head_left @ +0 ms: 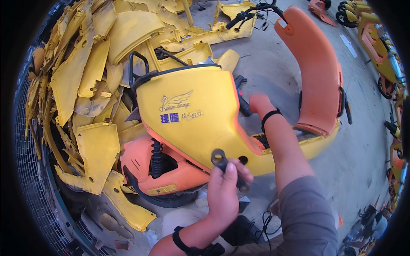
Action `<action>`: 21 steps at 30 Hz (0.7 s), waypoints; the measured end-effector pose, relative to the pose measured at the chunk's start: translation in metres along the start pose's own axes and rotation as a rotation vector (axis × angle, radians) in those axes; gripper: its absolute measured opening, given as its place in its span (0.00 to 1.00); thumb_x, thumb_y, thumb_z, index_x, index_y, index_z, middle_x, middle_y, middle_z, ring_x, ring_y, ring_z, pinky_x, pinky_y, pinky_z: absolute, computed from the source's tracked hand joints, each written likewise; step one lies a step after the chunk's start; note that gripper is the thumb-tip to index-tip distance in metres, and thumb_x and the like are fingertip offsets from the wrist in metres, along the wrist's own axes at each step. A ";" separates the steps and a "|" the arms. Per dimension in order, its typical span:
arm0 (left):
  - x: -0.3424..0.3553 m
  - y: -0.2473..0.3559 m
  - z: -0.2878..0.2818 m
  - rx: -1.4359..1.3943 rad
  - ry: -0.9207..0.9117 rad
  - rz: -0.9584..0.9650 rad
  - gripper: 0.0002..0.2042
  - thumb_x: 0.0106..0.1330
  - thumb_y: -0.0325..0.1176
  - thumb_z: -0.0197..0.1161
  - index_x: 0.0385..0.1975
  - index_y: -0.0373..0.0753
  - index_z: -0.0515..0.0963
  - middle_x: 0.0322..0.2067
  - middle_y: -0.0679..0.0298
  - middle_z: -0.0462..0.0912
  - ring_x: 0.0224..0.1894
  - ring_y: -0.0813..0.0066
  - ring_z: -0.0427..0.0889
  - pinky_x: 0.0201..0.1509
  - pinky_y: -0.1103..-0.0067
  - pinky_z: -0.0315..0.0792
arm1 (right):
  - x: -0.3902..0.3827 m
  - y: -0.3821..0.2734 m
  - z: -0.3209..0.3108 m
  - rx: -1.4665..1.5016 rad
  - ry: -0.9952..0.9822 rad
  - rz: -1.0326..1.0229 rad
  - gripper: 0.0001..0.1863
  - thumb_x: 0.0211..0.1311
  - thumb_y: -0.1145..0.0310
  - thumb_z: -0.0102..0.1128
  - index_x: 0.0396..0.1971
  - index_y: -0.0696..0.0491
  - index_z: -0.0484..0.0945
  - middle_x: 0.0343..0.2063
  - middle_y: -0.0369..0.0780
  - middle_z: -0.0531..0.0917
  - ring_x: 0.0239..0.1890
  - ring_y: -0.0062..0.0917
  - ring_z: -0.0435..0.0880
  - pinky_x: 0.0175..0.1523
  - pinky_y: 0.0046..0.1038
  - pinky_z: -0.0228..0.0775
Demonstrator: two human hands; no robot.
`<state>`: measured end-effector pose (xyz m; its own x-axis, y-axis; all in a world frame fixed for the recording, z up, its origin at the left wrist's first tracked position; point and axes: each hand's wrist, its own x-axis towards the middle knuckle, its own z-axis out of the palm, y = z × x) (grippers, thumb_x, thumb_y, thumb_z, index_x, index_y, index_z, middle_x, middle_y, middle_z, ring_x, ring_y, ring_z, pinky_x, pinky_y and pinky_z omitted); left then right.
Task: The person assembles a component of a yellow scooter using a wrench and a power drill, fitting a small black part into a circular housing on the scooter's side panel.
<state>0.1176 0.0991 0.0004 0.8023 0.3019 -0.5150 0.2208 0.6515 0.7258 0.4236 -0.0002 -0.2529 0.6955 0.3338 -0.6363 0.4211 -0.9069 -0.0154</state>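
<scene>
My left hand is closed around a dark ring-ended wrench, held in front of the scooter's lower side. The scooter has a yellow side panel with orange trim. My right arm reaches over its footwell. Beyond the panel's front edge, my right hand is blurred and its fingers cannot be made out. Right beside it is a black power tool with a touch of red, partly hidden by the panel. Whether that hand grips the tool is unclear.
Yellow body panels lie piled on the left. The scooter's orange front shield curves up on the right, and black handlebars extend at the back. A black cable lies near my legs. More scooters stand along the far right.
</scene>
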 end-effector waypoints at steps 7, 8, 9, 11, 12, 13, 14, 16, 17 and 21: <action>-0.002 0.013 -0.015 0.059 -0.058 -0.041 0.10 0.77 0.34 0.44 0.48 0.35 0.68 0.36 0.58 0.75 0.37 0.68 0.77 0.47 0.72 0.72 | 0.031 -0.039 0.046 0.280 0.045 0.136 0.25 0.56 0.59 0.64 0.52 0.55 0.76 0.49 0.46 0.83 0.52 0.37 0.82 0.55 0.39 0.74; 0.000 0.012 -0.017 0.088 -0.055 -0.038 0.10 0.78 0.34 0.44 0.49 0.35 0.68 0.37 0.58 0.75 0.37 0.68 0.77 0.47 0.72 0.72 | 0.036 -0.042 0.055 0.317 0.144 0.159 0.28 0.57 0.57 0.65 0.53 0.58 0.73 0.49 0.48 0.83 0.52 0.38 0.82 0.55 0.39 0.74; 0.001 0.012 -0.018 0.117 -0.051 -0.036 0.11 0.78 0.34 0.44 0.49 0.35 0.68 0.37 0.58 0.76 0.38 0.69 0.77 0.47 0.73 0.72 | 0.040 -0.041 0.063 0.310 0.138 0.157 0.28 0.57 0.57 0.65 0.53 0.58 0.73 0.49 0.48 0.83 0.52 0.38 0.82 0.55 0.39 0.74; 0.003 0.014 -0.018 0.116 -0.053 -0.053 0.11 0.78 0.34 0.44 0.49 0.34 0.68 0.37 0.58 0.76 0.38 0.70 0.78 0.47 0.73 0.72 | 0.044 -0.040 0.067 0.284 0.186 0.168 0.31 0.55 0.55 0.67 0.53 0.60 0.70 0.49 0.50 0.82 0.53 0.40 0.82 0.56 0.37 0.74; 0.004 0.015 -0.018 0.121 -0.063 -0.073 0.11 0.78 0.34 0.44 0.49 0.34 0.68 0.37 0.58 0.77 0.38 0.70 0.78 0.47 0.74 0.72 | 0.047 -0.038 0.067 0.278 0.185 0.166 0.31 0.55 0.55 0.67 0.53 0.60 0.70 0.49 0.50 0.82 0.53 0.40 0.82 0.56 0.37 0.74; 0.003 0.016 -0.017 0.116 -0.061 -0.076 0.11 0.78 0.34 0.44 0.49 0.34 0.68 0.37 0.58 0.77 0.38 0.70 0.78 0.47 0.74 0.72 | 0.047 -0.036 0.063 0.389 0.207 0.178 0.30 0.54 0.57 0.67 0.52 0.59 0.71 0.48 0.50 0.83 0.52 0.40 0.82 0.55 0.37 0.74; 0.003 0.018 -0.017 0.143 -0.076 -0.069 0.11 0.78 0.35 0.44 0.48 0.34 0.68 0.37 0.58 0.77 0.39 0.71 0.78 0.47 0.75 0.72 | 0.046 -0.033 0.059 0.499 0.230 0.194 0.28 0.53 0.58 0.67 0.51 0.57 0.72 0.47 0.49 0.83 0.51 0.39 0.83 0.55 0.36 0.75; 0.003 0.018 -0.016 0.166 -0.101 -0.063 0.11 0.78 0.35 0.45 0.48 0.34 0.68 0.38 0.58 0.77 0.39 0.72 0.79 0.46 0.75 0.72 | 0.041 -0.021 0.037 0.393 0.188 0.171 0.27 0.52 0.59 0.67 0.50 0.57 0.73 0.46 0.49 0.83 0.50 0.40 0.83 0.54 0.36 0.75; 0.001 0.020 -0.014 0.178 -0.088 -0.049 0.11 0.78 0.35 0.45 0.48 0.34 0.68 0.38 0.59 0.78 0.39 0.73 0.79 0.46 0.76 0.73 | 0.037 -0.029 0.018 0.300 0.150 0.110 0.26 0.51 0.59 0.67 0.48 0.56 0.74 0.45 0.49 0.83 0.48 0.40 0.84 0.53 0.37 0.76; -0.005 0.023 -0.016 0.200 -0.098 0.027 0.11 0.77 0.36 0.47 0.48 0.34 0.68 0.38 0.61 0.78 0.38 0.75 0.78 0.46 0.77 0.73 | -0.019 -0.020 -0.026 0.047 0.162 -0.008 0.27 0.49 0.55 0.68 0.45 0.58 0.76 0.40 0.52 0.84 0.45 0.44 0.84 0.50 0.40 0.76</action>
<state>0.1098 0.1233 0.0125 0.8574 0.2421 -0.4541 0.2960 0.4898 0.8200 0.4172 0.0179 -0.2205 0.7786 0.3746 -0.5035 0.4018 -0.9139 -0.0586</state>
